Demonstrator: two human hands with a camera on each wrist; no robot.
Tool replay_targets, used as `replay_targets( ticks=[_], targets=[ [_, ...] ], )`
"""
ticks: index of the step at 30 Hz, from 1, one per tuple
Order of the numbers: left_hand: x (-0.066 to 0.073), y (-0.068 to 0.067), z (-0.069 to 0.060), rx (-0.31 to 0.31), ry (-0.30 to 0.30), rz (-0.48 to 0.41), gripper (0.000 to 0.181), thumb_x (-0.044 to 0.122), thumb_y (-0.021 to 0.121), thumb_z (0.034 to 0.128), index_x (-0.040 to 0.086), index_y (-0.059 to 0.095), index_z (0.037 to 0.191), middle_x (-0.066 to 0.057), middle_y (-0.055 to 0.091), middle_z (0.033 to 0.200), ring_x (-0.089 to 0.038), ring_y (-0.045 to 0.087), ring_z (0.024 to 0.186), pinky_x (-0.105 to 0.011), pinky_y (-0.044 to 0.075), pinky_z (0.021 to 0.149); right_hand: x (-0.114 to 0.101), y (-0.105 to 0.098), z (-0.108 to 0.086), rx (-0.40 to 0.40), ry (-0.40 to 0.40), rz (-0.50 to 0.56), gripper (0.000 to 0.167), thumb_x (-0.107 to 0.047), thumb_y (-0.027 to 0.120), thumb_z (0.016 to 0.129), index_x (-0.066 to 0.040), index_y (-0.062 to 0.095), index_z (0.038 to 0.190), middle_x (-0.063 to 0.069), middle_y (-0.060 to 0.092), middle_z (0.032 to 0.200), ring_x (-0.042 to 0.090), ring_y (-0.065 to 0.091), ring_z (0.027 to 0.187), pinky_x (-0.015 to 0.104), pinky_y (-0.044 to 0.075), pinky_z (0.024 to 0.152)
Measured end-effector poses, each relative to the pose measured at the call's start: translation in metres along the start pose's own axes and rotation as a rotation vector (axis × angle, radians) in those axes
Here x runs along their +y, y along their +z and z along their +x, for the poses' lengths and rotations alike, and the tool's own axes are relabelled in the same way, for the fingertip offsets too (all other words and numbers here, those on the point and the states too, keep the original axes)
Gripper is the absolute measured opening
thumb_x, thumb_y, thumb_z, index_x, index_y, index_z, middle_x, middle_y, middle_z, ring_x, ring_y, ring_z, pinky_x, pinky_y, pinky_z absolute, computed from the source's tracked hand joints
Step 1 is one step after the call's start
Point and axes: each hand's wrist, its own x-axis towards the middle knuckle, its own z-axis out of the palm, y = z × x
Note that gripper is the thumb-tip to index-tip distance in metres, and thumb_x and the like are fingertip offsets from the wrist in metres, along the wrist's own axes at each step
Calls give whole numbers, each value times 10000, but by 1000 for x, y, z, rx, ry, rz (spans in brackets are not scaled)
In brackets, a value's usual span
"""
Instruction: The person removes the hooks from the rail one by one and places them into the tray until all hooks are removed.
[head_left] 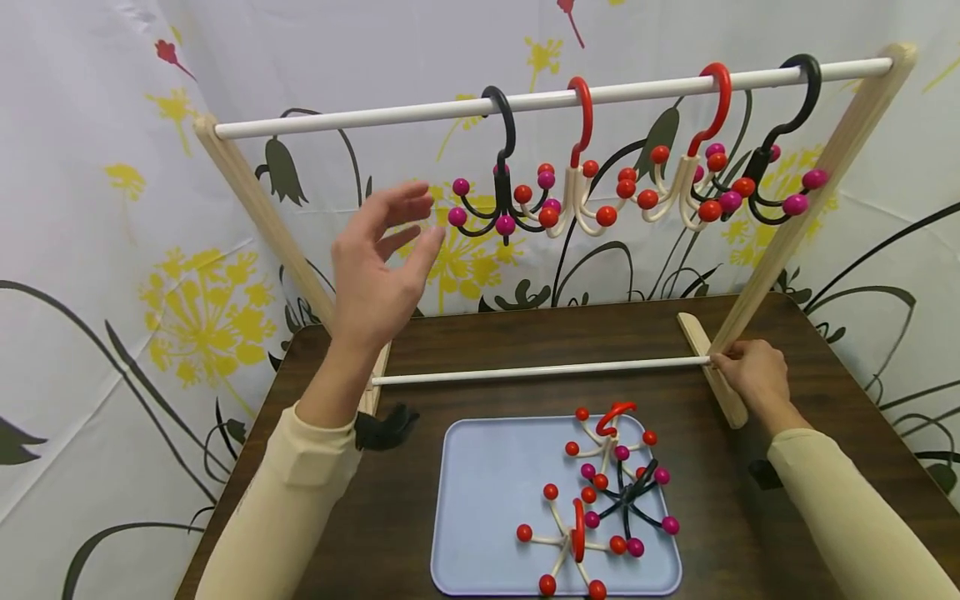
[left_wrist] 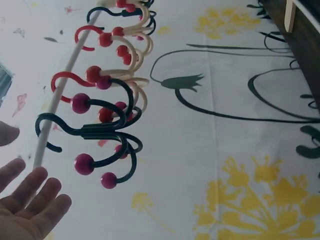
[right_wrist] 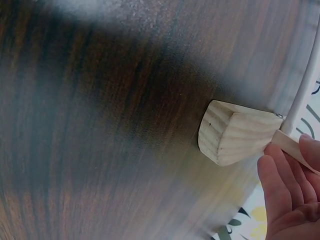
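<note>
My left hand (head_left: 378,262), raised with fingers loosely bent and nothing in them, is just left of a black octopus hanger (head_left: 503,187) with magenta ball tips. That hanger hooks over the upper white rod (head_left: 322,122) of a wooden rack. Farther right on the rod hang two cream hangers with red hooks and balls (head_left: 576,167) and another black hanger (head_left: 761,167). In the left wrist view, my fingers (left_wrist: 37,187) appear beside the rod's end, apart from the hooks. My right hand (head_left: 756,379) grips the rack's right wooden upright (head_left: 750,292) low down, beside its foot.
A light blue tray (head_left: 480,500) lies on the dark wood table (head_left: 405,517). On its right side lie two cream-and-red hangers (head_left: 566,542) and one black hanger (head_left: 627,496). A lower white rod (head_left: 540,372) joins the rack's feet. Behind hangs a flowered curtain (head_left: 75,208).
</note>
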Motion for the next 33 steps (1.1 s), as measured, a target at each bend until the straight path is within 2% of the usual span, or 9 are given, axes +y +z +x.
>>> replay_targets(
  ticks=[3, 8, 13, 18, 25, 29, 33],
  targets=[
    [-3, 12, 19, -58, -26, 45, 403, 36, 683, 881, -25, 604, 1271, -145, 651, 1200, -229, 618, 1102, -345, 504, 963, 2, 0, 0, -3, 4, -1, 278, -243, 656, 930, 25, 726, 916, 159, 697, 796, 408, 603, 805, 469, 451, 603],
    [-28, 28, 42, -126, -76, 79, 467, 145, 713, 884, 57, 596, 1328, -61, 653, 1227, -181, 626, 1085, -325, 511, 942, 2, 1, 1, 4, -5, 3, 276, -241, 657, 928, 26, 728, 921, 172, 699, 813, 426, 611, 821, 496, 459, 621],
    [-36, 39, 58, -189, -187, 40, 432, 183, 709, 896, 65, 623, 1302, -60, 679, 1173, -136, 657, 1018, -290, 518, 903, 2, 1, 1, 6, 4, 2, 281, -244, 658, 926, 29, 725, 923, 174, 694, 809, 412, 603, 805, 480, 454, 609],
    [-40, 47, 68, -238, -294, 36, 405, 202, 717, 892, 85, 649, 1274, -47, 708, 1104, -145, 684, 952, -264, 523, 846, 2, 0, 2, 4, -2, 5, 288, -244, 656, 929, 36, 723, 933, 183, 697, 820, 425, 602, 820, 500, 452, 630],
    [-44, 57, 71, -247, -299, 64, 293, 142, 718, 888, 33, 702, 1160, -87, 734, 998, -182, 706, 858, -250, 534, 803, 2, 0, 1, 4, 0, 5, 286, -237, 657, 926, 42, 721, 937, 186, 697, 818, 437, 602, 829, 523, 452, 648],
    [-46, 60, 71, -221, -289, 63, 256, 131, 720, 885, 23, 721, 1117, -89, 738, 968, -172, 705, 826, -239, 532, 796, 2, 1, 1, 6, -3, 6, 287, -239, 658, 926, 40, 722, 936, 182, 699, 817, 442, 601, 844, 535, 448, 671],
    [-48, 60, 71, -195, -252, 60, 245, 115, 716, 884, 5, 724, 1103, -99, 740, 965, -180, 712, 815, -239, 545, 792, 3, 1, 1, 12, -6, 7, 273, -228, 662, 922, 37, 724, 928, 167, 698, 793, 410, 602, 807, 497, 440, 640]
  ],
)
